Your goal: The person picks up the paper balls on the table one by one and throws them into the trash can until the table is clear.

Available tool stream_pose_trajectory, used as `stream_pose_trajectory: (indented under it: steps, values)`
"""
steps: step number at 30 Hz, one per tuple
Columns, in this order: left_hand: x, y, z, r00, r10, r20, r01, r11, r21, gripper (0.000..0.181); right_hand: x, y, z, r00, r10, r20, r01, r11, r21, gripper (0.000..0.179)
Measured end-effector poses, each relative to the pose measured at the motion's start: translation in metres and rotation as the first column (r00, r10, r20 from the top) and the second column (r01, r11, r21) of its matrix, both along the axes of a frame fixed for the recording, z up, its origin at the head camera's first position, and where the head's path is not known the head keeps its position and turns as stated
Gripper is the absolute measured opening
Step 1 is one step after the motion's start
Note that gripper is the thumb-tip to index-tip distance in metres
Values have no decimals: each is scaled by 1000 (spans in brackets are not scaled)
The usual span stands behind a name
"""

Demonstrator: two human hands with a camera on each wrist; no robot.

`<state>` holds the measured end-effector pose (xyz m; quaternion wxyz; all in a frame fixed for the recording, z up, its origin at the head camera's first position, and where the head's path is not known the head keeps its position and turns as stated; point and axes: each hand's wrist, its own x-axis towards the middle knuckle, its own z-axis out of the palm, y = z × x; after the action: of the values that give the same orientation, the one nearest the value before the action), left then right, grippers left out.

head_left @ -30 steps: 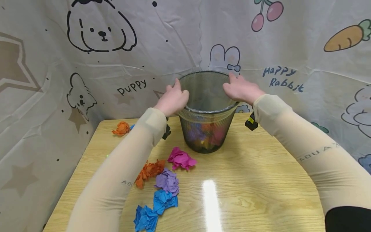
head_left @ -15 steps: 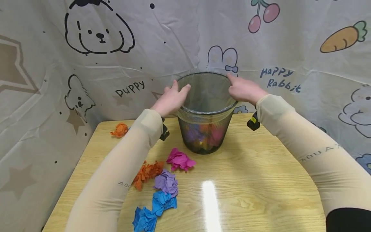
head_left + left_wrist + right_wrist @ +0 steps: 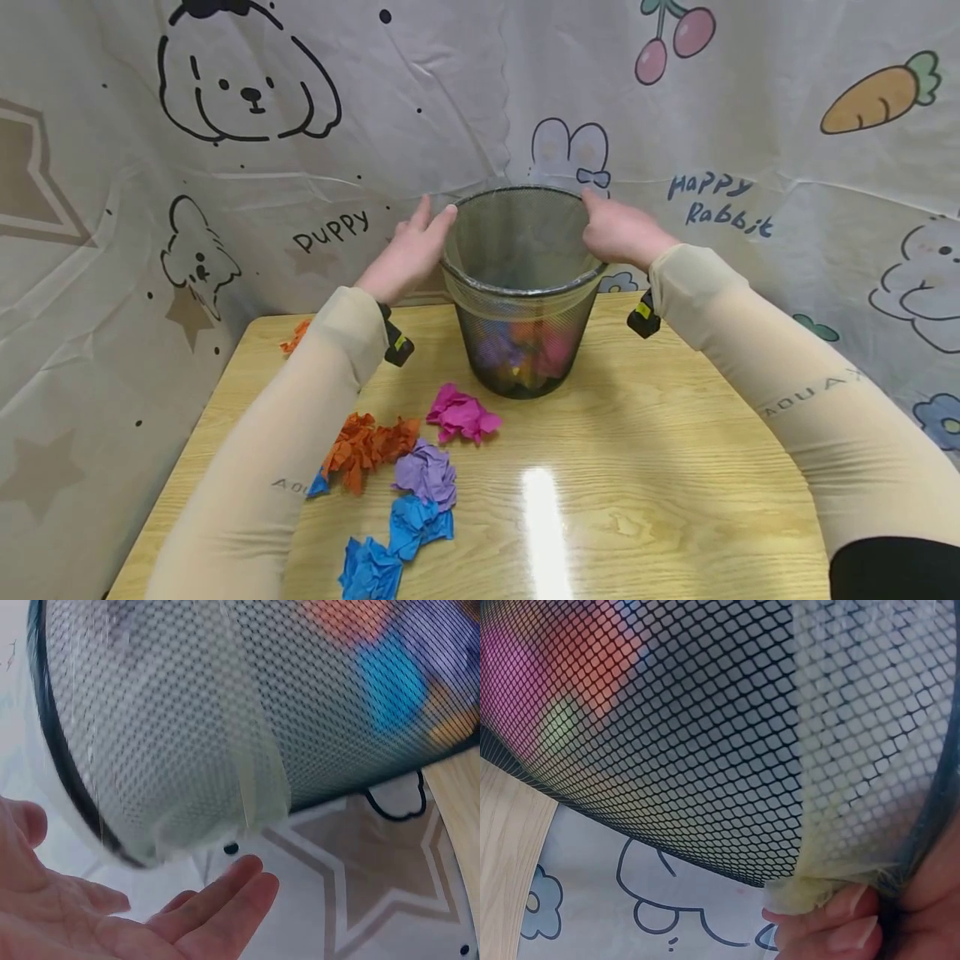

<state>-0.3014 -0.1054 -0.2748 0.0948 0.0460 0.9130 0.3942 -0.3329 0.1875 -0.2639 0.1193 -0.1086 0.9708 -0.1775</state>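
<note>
A black mesh trash can (image 3: 517, 333) stands on the table, lined with a thin clear yellowish plastic bag (image 3: 840, 787) folded over its rim. Crumpled coloured paper shows through the mesh near the bottom. My left hand (image 3: 405, 250) is at the can's left side, its fingers extended. In the left wrist view that left hand (image 3: 187, 915) has a gap between its fingers and the rim and holds nothing. On the other side my right hand (image 3: 622, 233) grips the rim. Its curled fingers (image 3: 840, 922) lie against the bunched edge of the bag.
Crumpled papers lie left of and in front of the can: a pink one (image 3: 461, 414), a purple one (image 3: 427, 473), orange paper (image 3: 371, 446) and blue ones (image 3: 418, 523). Another orange ball (image 3: 296, 335) is partly behind my left arm. A printed cloth (image 3: 420, 100) hangs behind the wooden table (image 3: 660, 467).
My left hand has come off the rim and moved left, its fingers spreading. The right hand stays at the rim. The head view has shifted slightly.
</note>
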Motion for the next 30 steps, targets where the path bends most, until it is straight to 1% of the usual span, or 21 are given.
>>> stream_pose_trajectory:
  steps: [3, 5, 7, 9, 11, 13, 15, 17, 19, 22, 24, 26, 29, 30]
  values:
    - [0, -9, -3, 1000, 8, 3, -8, 1000, -7, 76, 0, 0, 0, 1000, -4, -1, 4, 1000, -2, 73]
    - [1, -16, -7, 1000, 3, -3, -3, 999, -38, 73, 0, 0, 0, 1000, -6, -2, 6, 1000, -7, 73]
    - [3, -25, -15, 1000, -24, -20, 22, 996, -90, 74, 1, 0, -1, 1000, -7, -2, 7, 1000, -14, 73]
    - [7, -34, -27, 998, -65, -27, 60, 985, -163, 75, 1, 0, -2, 1000, -12, -1, 12, 999, -30, 73]
    - [12, -41, -40, 993, -114, -29, 103, 963, -249, 74, 1, 0, -4, 1000, -19, -3, 19, 999, -42, 73]
    - [19, -46, -54, 987, -161, 8, 156, 942, -298, 72, 1, 0, -6, 1000, -27, -10, 26, 998, -52, 73]
    - [27, -47, -67, 979, -197, 52, 204, 921, -333, 70, 1, -1, -7, 999, -33, -19, 32, 998, -50, 74]
    - [37, -45, -79, 971, -219, 96, 239, 905, -353, 71, 1, -1, -7, 999, -33, -26, 32, 999, -38, 74]
    - [46, -42, -89, 963, -244, 115, 269, 883, -383, 74, 1, -2, -6, 999, -31, -26, 30, 999, -27, 74]
    - [58, -36, -104, 948, -300, 104, 315, 850, -422, 78, 1, -3, -5, 999, -30, -16, 30, 999, -18, 74]
    - [64, -32, -113, 933, -347, 95, 353, 827, -438, 78, 2, -3, -5, 999, -30, -13, 30, 999, -15, 74]
    - [68, -28, -121, 915, -394, 88, 390, 807, -444, 76, 1, -3, -5, 999, -31, -15, 30, 999, -12, 73]
    - [73, -22, -132, 892, -445, 73, 426, 780, -458, 70, 1, -2, -5, 999, -30, -20, 30, 1000, -6, 73]
    - [75, -20, -136, 885, -462, 67, 439, 775, -455, 69, 1, -2, -5, 999, -31, -21, 31, 1000, -5, 73]
